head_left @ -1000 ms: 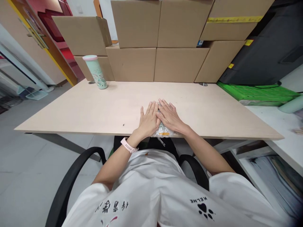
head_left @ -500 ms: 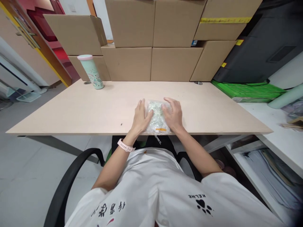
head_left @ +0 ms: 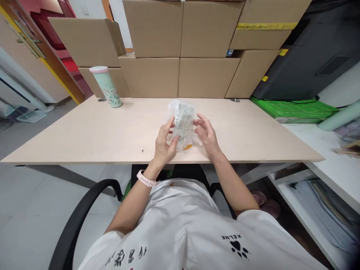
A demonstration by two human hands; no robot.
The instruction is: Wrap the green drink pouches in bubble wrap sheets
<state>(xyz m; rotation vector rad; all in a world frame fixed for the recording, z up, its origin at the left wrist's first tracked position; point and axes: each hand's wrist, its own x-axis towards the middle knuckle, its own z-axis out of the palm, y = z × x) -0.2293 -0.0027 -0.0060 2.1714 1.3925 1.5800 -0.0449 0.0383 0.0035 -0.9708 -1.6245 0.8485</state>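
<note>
A clear plastic bag (head_left: 184, 122), crinkled, with pale greenish contents and an orange mark at its lower end, is tilted up above the front of the table. Along its left edge, my left hand (head_left: 165, 142) grips it, thumb on the near face and fingers partly hidden behind. My right hand (head_left: 206, 135) is beside the right edge, its fingers bent and apart; whether a fingertip touches the plastic I cannot tell. What lies inside the bag is blurred by the shiny film.
The pale wooden table (head_left: 126, 131) holds a mint-green tumbler (head_left: 108, 88) with a pink lid at the back left. Stacked cardboard boxes (head_left: 209, 77) line the rear edge. On the right are a green pack (head_left: 295, 110) and a dark case (head_left: 309, 56).
The bag has gone from lying flat between both hands to being tilted up, its top farther from me. My right hand has come off its face to the side.
</note>
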